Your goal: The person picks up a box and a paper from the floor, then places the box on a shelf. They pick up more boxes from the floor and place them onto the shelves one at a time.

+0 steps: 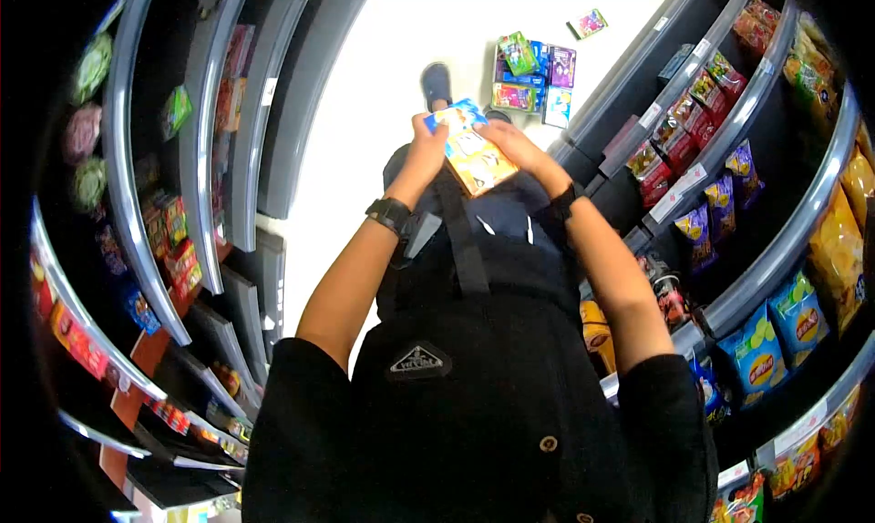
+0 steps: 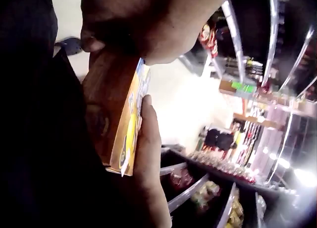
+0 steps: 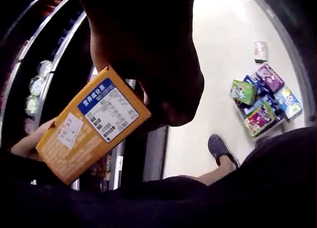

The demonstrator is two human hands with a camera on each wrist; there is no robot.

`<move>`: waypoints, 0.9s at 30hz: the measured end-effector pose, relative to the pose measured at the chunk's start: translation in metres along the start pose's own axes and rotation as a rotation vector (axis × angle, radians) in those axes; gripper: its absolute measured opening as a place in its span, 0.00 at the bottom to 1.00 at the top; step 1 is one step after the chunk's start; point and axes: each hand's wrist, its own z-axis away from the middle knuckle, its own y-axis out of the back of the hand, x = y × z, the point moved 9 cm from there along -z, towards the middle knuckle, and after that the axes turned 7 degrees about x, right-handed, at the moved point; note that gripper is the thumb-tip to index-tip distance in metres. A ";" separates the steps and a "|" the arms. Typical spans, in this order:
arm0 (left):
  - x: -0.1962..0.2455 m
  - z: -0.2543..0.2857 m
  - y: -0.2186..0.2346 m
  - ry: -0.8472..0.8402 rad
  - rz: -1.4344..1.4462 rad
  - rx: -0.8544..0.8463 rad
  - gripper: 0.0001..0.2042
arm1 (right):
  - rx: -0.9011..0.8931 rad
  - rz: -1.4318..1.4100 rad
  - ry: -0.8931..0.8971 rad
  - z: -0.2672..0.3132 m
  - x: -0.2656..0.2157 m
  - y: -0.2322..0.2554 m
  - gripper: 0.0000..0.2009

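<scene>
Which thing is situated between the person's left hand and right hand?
In the head view, the orange box lies between the left hand and the right hand; both hands hold it.

The orange box point(image 1: 472, 149) looks like smooth card, with a flat paper sticker point(image 3: 71, 131) on it. In the head view, below the box, the black top point(image 1: 492, 386) is dull cloth. Right of the box, snack bags point(image 1: 755, 361) are shiny, crinkly plastic. Above it, the floor point(image 1: 410, 26) looks smooth.

"营养成分表" on the orange box point(image 3: 93, 125); shelf labels point(image 1: 676, 192) illegibly small
</scene>
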 end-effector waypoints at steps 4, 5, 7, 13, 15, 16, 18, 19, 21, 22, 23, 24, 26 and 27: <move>-0.018 0.051 0.061 0.010 0.104 0.139 0.20 | -0.036 0.302 0.073 0.020 -0.016 -0.056 0.20; -0.025 0.054 0.074 -0.005 0.151 0.125 0.19 | -0.086 0.311 0.082 0.032 -0.018 -0.078 0.21; -0.007 0.079 0.105 -0.064 0.250 0.159 0.18 | -0.196 0.372 0.092 0.047 -0.018 -0.114 0.26; 0.009 0.134 0.216 -0.224 0.124 0.267 0.24 | -0.229 0.625 0.172 0.035 0.007 -0.222 0.29; -0.003 0.158 0.260 -0.246 0.147 0.322 0.26 | -0.387 0.554 0.150 0.026 0.032 -0.277 0.30; -0.017 0.165 0.283 -0.248 0.176 0.339 0.27 | -0.416 0.627 0.162 0.019 0.041 -0.300 0.29; -0.043 0.176 0.328 -0.285 0.237 0.326 0.30 | -0.426 0.688 0.169 0.017 0.042 -0.346 0.29; -0.055 0.183 0.347 -0.308 0.289 0.294 0.30 | -0.439 0.713 0.169 0.020 0.046 -0.369 0.28; -0.068 0.207 0.380 -0.307 0.396 0.234 0.32 | -0.495 0.737 0.192 0.023 0.053 -0.414 0.31; -0.071 0.221 0.401 -0.347 0.331 0.277 0.32 | -0.559 0.722 0.218 0.019 0.064 -0.439 0.31; -0.070 0.230 0.415 -0.409 0.372 0.288 0.32 | -0.561 0.751 0.167 0.026 0.068 -0.459 0.30; -0.071 0.239 0.438 -0.398 0.165 0.408 0.31 | -0.558 0.790 0.125 0.034 0.069 -0.483 0.29; -0.078 0.249 0.469 -0.467 0.244 0.477 0.30 | -0.666 0.743 0.098 0.037 0.080 -0.525 0.29; -0.081 0.254 0.485 -0.392 0.240 0.553 0.28 | -0.690 0.774 0.114 0.033 0.085 -0.541 0.28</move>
